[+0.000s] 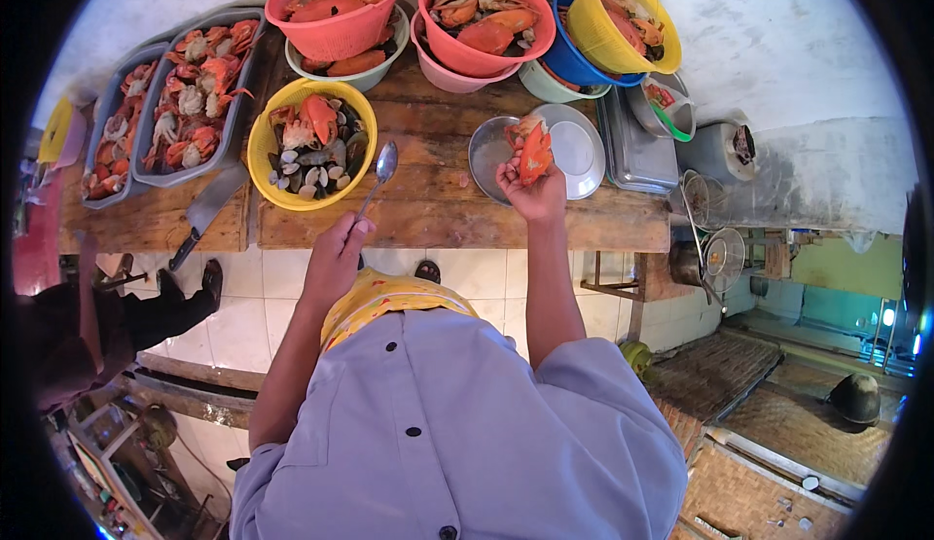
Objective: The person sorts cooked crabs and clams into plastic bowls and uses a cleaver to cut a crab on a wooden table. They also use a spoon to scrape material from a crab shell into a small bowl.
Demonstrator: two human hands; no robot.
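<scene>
My left hand (334, 252) grips the handle of a metal spoon (386, 163), its bowl raised beside a yellow plastic basket (255, 153). In that basket lie an orange crab (318, 120), clams (312, 177), dark mussels and what looks like grey shrimp. My right hand (536, 190) holds a piece of orange-red crab (535, 153), palm up, over a round metal plate (485, 164). A second, paler metal plate (588, 153) sits just right of it, partly behind my hand.
Two grey tubs of crab pieces (139, 164) stand at the left of the wooden table (430, 222). A cleaver (213, 197) overhangs the front edge. Stacked red baskets (336, 36) and another yellow basket (664, 58) line the back. A person in dark clothes (80, 328) is at the left.
</scene>
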